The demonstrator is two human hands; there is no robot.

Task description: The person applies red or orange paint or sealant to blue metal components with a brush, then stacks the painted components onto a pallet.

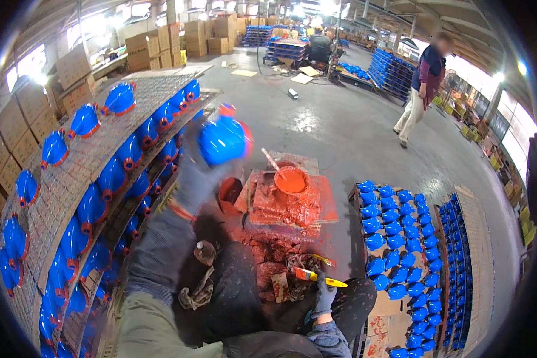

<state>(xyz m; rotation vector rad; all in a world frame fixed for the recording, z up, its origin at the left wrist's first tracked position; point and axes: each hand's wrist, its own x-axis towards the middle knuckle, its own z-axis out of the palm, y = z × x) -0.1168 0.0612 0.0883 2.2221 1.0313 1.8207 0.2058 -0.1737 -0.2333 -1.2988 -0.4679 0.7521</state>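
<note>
My gloved left hand (198, 179), smeared by motion, holds up a rounded blue casting (224, 142) with a red rim and a short red-tipped neck. It is raised left of an open pot of red paint (292, 181), in which a stick (272, 160) leans. In my gloved right hand (324, 298), low above my right knee, is a paintbrush (321, 278) with a yellow handle and red near its bristles. The paint pot rests on a red-smeared stand (286, 209) in front of me. Behind it, to the left, sits a red-stained bucket (230, 192).
At left, a tiered mesh rack (110, 156) carries several similar blue castings. More lie in rows on a low pallet (379, 307) at right, beside another stack (474, 268). A person (422, 83) walks at the far right. Cardboard boxes (143, 51) line the back left.
</note>
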